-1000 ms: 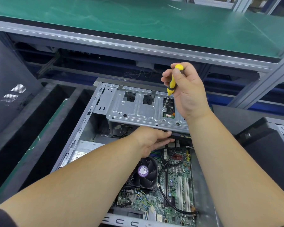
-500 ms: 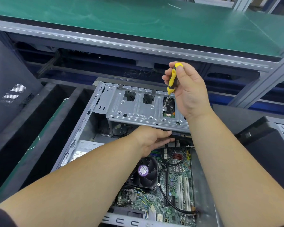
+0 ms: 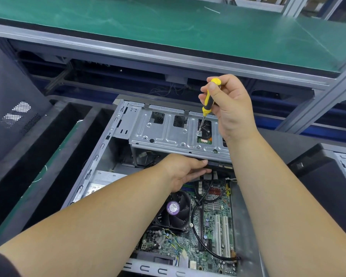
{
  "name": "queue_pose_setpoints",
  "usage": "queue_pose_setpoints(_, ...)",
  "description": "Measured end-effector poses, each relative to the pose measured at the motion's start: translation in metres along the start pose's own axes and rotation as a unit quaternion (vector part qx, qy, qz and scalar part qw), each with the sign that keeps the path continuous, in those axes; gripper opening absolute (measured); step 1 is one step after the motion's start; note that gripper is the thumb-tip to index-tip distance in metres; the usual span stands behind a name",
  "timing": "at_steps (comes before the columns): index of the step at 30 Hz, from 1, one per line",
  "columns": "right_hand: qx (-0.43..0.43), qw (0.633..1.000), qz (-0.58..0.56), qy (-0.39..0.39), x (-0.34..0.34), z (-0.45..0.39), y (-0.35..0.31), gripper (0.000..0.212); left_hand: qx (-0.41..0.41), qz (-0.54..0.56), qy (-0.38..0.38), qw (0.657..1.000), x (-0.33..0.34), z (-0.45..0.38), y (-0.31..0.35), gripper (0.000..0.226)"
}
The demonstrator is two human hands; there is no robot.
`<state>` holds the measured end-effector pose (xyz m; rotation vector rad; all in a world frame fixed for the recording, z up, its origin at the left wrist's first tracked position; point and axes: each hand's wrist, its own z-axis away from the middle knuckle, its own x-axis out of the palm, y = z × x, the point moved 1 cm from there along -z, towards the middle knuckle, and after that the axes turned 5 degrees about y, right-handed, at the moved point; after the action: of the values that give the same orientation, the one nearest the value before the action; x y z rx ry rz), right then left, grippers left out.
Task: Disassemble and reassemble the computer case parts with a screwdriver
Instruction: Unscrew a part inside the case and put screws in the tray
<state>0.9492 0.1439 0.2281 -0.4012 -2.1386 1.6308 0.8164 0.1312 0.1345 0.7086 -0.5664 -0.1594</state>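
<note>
An open computer case lies in front of me with its motherboard and black CPU fan exposed. A silver drive cage spans the far end. My right hand grips a yellow and black screwdriver, whose tip stands on a screw in the cage's top. My left hand reaches under the cage's near edge; its thumb and fingers hold a dark part there, mostly hidden under the cage.
A green-topped workbench runs across the back, with a metal frame below it. A black case panel stands at the left beside dark foam trays. Another black case sits at the right. A black cable loops over the motherboard.
The right hand has shifted slightly on the screwdriver handle, which stays on the same screw. The left hand has not moved.
</note>
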Motion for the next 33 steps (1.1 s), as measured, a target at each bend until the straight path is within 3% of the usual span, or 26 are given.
queue_pose_setpoints(22,-0.016,0.999,0.018,0.026,0.002,0.004,-0.004,0.008,0.004,0.009,0.014,1.0,-0.001,-0.005,-0.002,0.012)
queue_pose_setpoints(26,-0.028,0.993,0.104,0.038,-0.002,0.006,-0.011,0.006,-0.003,-0.002,0.008,1.0,0.0,0.0,0.001,0.011)
queue_pose_setpoints(30,-0.065,0.961,0.267,0.039,-0.01,0.013,-0.026,0.007,-0.034,-0.069,0.009,0.997,-0.001,0.015,0.007,0.026)
queue_pose_setpoints(33,-0.108,0.959,0.258,0.044,-0.009,0.024,-0.044,0.008,-0.046,-0.155,0.011,0.987,-0.005,0.034,0.017,0.037)
